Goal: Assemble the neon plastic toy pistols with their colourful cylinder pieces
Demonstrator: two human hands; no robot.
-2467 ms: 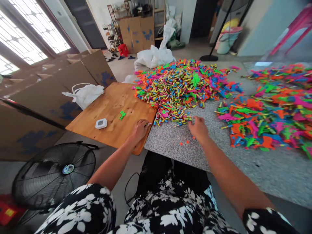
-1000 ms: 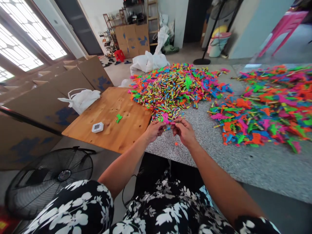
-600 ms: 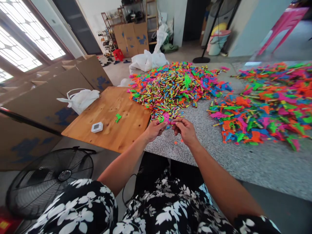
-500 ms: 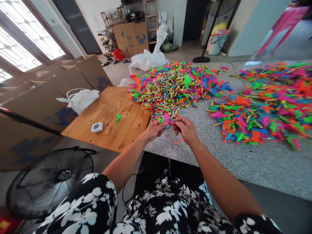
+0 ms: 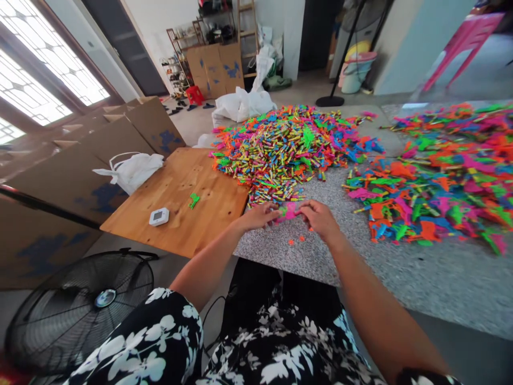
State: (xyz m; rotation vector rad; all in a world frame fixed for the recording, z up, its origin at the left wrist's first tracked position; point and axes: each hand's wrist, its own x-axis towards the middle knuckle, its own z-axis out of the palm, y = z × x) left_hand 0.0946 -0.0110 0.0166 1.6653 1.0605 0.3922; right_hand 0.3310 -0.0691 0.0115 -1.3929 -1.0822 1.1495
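Between my hands is a pink plastic toy gun [image 5: 291, 209] with a bit of green at its left side; motion blurs its details. My left hand [image 5: 259, 216] is closed on its left end, fingers pressed together. The other end is pinched by the thumb and fingers of my right hand [image 5: 319, 218]. Both hands are just above the granite tabletop [image 5: 276, 246], in front of a heap of small yellow-banded tubes and toy pieces [image 5: 276, 155]. A few tiny orange bits [image 5: 301, 238] lie below my right hand.
On the right spreads a pile of colourful toy guns [image 5: 425, 192]. A wooden board [image 5: 216, 214] at left bears a green toy piece [image 5: 194, 200] and a small white timer [image 5: 159, 216]. Cardboard boxes [image 5: 76, 166], a white bag [image 5: 134, 171] and a floor fan [image 5: 80, 315] stand further left.
My hands have moved slightly apart, the right one a little to the right. The pink toy gun has shifted right and now lies more level between them.
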